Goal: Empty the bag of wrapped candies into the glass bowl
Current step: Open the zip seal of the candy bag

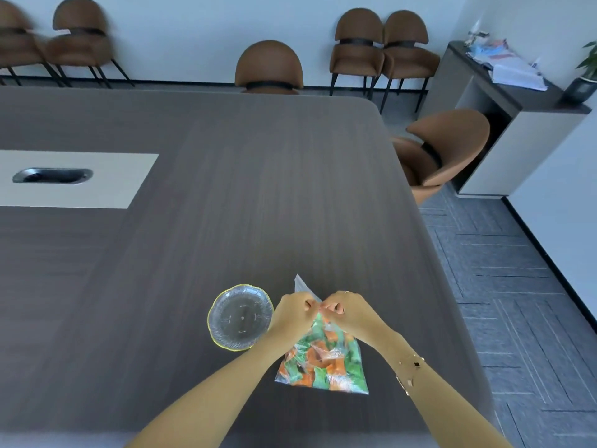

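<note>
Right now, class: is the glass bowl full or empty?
Empty. The glass bowl shows only its clear ribbed base; the wrapped candies are all inside the bag beside it.

Dark wood-grain table [226,189] with pale inset panel [97,189], brown chairs [268,67] along the wall, grey cabinet [504,101].

The counter [258,189] is bare from 9 o'clock round to 3 o'clock, with lots of room to pass. Only the bowl [240,317] sits close, touching the left hand [292,313] at 9 o'clock. Chairs [442,150] stand off the counter.
</note>
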`<state>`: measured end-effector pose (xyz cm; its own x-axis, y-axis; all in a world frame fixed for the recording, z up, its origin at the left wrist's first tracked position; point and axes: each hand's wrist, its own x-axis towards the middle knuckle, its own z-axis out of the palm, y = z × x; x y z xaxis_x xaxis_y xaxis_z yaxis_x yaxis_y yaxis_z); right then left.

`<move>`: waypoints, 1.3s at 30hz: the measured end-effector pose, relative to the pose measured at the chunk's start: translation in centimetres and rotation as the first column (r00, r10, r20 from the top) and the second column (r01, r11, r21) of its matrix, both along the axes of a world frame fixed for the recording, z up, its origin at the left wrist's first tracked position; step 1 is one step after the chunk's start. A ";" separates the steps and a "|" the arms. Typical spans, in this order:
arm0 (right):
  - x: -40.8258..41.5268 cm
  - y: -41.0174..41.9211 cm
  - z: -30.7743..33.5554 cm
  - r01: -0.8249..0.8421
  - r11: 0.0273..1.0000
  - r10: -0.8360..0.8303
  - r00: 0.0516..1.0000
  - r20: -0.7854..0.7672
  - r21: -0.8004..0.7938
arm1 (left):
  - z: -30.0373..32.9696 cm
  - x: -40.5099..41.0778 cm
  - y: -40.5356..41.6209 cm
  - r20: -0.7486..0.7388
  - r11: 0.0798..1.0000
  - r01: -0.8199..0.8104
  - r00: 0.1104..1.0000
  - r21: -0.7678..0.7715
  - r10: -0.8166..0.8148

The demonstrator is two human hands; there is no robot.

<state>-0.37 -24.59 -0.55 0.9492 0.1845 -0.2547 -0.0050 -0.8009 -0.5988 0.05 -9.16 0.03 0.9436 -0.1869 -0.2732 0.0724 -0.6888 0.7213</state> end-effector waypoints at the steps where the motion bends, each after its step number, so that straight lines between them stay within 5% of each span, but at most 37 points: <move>1: -0.1 0.1 0.3 0.013 1.000 -0.012 1.000 -0.025 0.026 | 0.1 -0.1 0.2 0.021 0.999 0.039 0.999 0.020 -0.039; 11: 0.1 1.5 1.0 0.043 0.995 -0.055 0.990 -0.129 -0.093 | 0.8 -0.5 1.5 0.063 0.974 0.175 0.981 0.147 -0.186; 18: 2.0 0.3 1.9 0.203 0.943 -0.167 0.974 0.154 -0.264 | 1.6 -0.6 2.0 0.077 0.951 0.207 0.970 0.229 -0.230; 25: 1.5 1.3 1.3 -0.084 0.938 0.012 0.977 -0.212 -0.336 | 3.0 -0.2 2.4 0.083 0.947 0.208 0.969 0.245 -0.234; 34: 7.0 -3.6 7.6 0.170 0.830 -0.113 0.984 0.138 -0.531 | 7.7 2.0 4.7 0.130 0.904 0.274 0.935 0.328 -0.331; 39: 6.2 -3.2 8.7 0.141 0.872 -0.149 0.989 0.020 -0.469 | 8.6 1.8 5.6 0.133 0.891 0.285 0.927 0.354 -0.350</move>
